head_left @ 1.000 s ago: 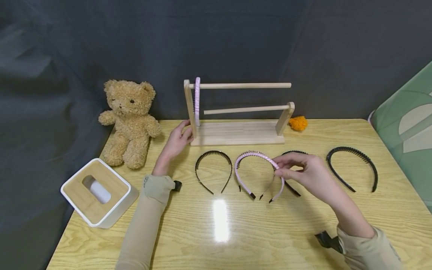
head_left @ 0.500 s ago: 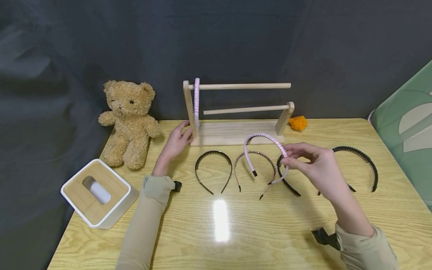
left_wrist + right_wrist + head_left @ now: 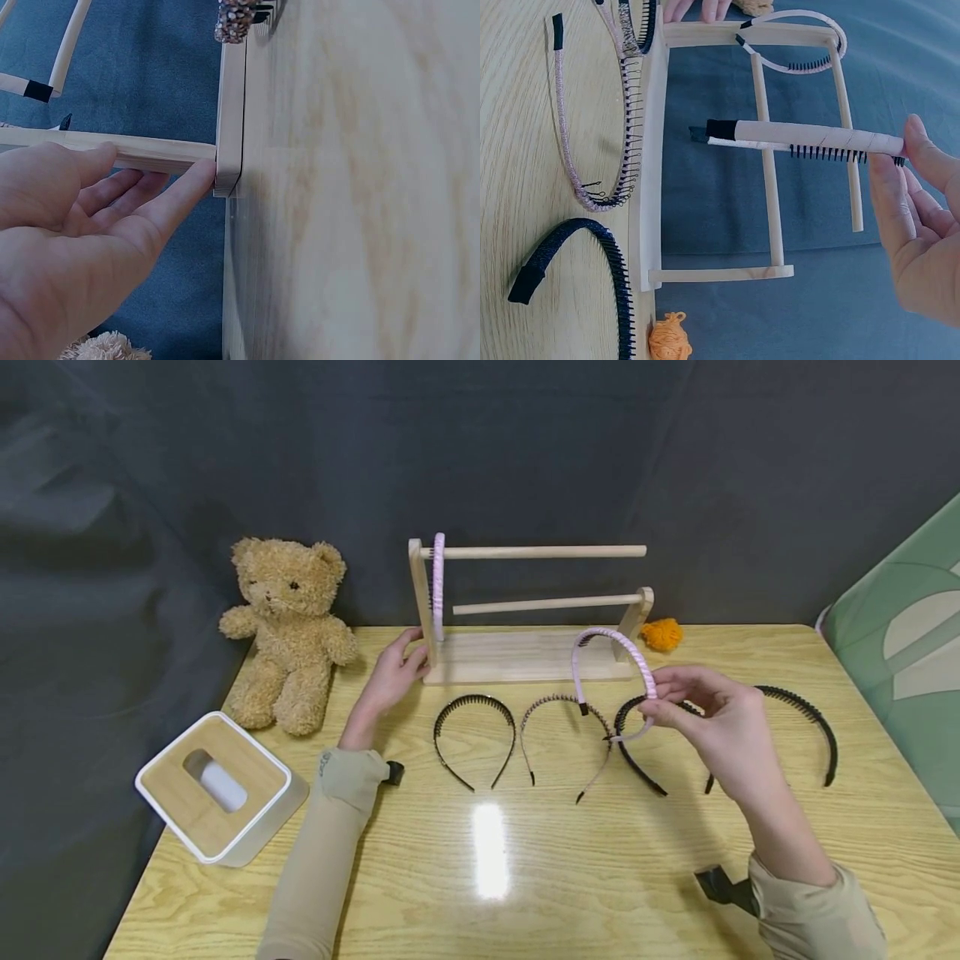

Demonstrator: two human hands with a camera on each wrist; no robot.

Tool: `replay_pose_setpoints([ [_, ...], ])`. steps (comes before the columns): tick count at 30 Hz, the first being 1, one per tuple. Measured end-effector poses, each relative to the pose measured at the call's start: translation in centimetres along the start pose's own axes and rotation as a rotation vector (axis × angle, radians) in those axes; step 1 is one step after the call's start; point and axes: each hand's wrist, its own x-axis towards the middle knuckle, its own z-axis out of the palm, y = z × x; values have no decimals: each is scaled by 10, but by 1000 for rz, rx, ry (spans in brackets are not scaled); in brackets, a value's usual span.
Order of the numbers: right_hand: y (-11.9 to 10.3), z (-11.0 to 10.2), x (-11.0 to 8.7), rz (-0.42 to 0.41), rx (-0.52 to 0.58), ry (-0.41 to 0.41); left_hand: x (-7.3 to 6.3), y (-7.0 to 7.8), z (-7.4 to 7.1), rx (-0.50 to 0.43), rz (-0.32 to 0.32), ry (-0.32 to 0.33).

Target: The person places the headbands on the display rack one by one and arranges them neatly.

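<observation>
Pink headband pinched between right hand thumb and fingertips, lifted; black headband lies on the table below those fingers. Left hand fingers touch wooden rack at its left upright, grip or rest, can't tell; second pink headband hangs just above them.

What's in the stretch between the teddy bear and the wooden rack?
In the head view, the left hand lies between the teddy bear and the wooden rack, touching its left upright; bare table separates bear from hand.
</observation>
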Motion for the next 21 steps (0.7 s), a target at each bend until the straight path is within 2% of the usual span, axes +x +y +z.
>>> replay_pose_setpoints([
  [4,0,-1,1,-3,18,23,1,0,0,-6,7,0],
  [11,2,-4,5,20,122,83,2,-1,0,-18,15,-2],
  [18,0,-7,10,24,117,142,2,-3,-1,-23,11,0],
  [21,0,-7,11,27,175,166,2,-4,-1,-23,16,0],
])
